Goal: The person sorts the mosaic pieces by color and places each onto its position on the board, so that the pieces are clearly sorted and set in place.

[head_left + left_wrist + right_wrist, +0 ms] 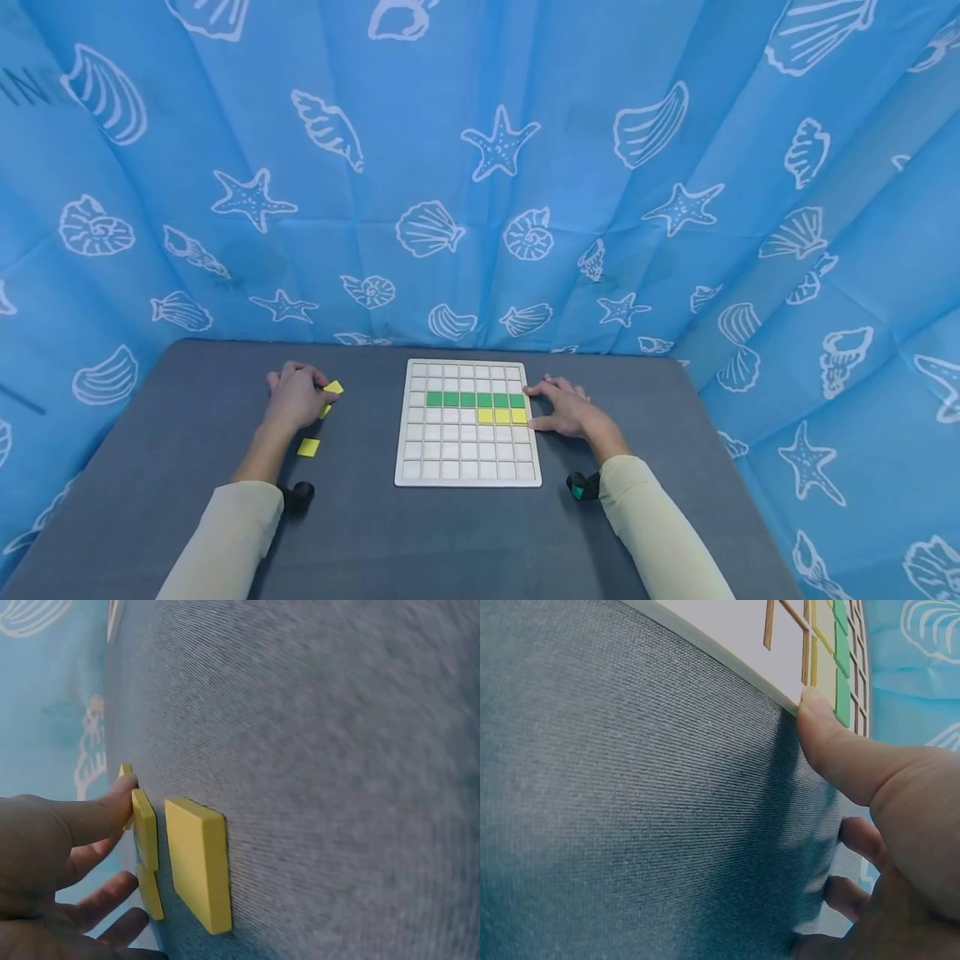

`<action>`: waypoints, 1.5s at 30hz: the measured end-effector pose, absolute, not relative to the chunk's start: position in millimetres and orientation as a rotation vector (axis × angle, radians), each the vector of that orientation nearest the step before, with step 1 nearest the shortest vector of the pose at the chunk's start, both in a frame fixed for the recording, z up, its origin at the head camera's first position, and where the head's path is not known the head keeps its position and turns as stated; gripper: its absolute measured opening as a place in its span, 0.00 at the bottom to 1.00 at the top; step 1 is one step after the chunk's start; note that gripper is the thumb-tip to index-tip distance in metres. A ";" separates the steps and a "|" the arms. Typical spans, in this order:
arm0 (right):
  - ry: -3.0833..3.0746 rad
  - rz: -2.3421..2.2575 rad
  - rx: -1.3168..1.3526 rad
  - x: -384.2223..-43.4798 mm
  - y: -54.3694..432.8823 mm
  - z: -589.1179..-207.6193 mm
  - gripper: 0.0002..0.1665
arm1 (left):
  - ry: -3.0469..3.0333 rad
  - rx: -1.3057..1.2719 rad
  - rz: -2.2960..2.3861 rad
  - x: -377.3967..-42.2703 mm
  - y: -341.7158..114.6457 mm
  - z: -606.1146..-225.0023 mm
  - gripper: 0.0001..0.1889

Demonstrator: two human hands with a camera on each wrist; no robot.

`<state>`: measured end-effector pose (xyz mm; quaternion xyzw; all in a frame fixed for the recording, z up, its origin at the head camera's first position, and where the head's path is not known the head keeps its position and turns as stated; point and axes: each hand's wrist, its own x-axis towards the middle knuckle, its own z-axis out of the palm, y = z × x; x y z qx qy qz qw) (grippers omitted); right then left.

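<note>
My left hand (295,398) is at the left of the grey table, pinching a yellow square tile (334,387) between thumb and fingers. Beneath and beside that hand lie more yellow tiles; the nearest one (199,862) sits flat on the cloth in the left wrist view. A white gridded board (468,482) lies in the middle. One of its rows has several green tiles (467,399), and the row below holds three yellow tiles (502,416) at its right end. My right hand (567,408) touches the board's right edge with thumb and index finger, its other fingers loosely bent.
Grey cloth covers the table (352,533). A blue curtain (480,200) with white shells and starfish hangs right behind its far edge and along the right side. One yellow tile (308,447) lies close by the left wrist.
</note>
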<state>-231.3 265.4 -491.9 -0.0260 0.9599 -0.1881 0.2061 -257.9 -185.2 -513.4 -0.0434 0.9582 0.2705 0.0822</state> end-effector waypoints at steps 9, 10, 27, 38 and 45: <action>2.666 -0.515 -0.055 -232.8 265.5 -494.3 0.37 | 2.914 -0.121 0.810 -257.7 -179.8 -510.8 0.13; 2.664 -0.517 -0.054 -233.0 265.4 -494.0 0.37 | 2.926 -0.120 0.811 -257.2 -179.0 -510.2 0.12; 2.666 -0.516 -0.041 -231.5 265.7 -495.4 0.38 | 2.950 -0.036 1.060 -249.1 -145.5 -500.5 0.10; 2.668 -0.527 -0.040 -230.2 267.9 -497.0 0.38 | 2.936 0.005 1.151 -242.9 -123.1 -499.8 0.11; 2.662 -0.540 -0.052 -231.1 266.7 -495.8 0.38 | 2.952 0.039 1.165 -239.8 -105.9 -499.0 0.07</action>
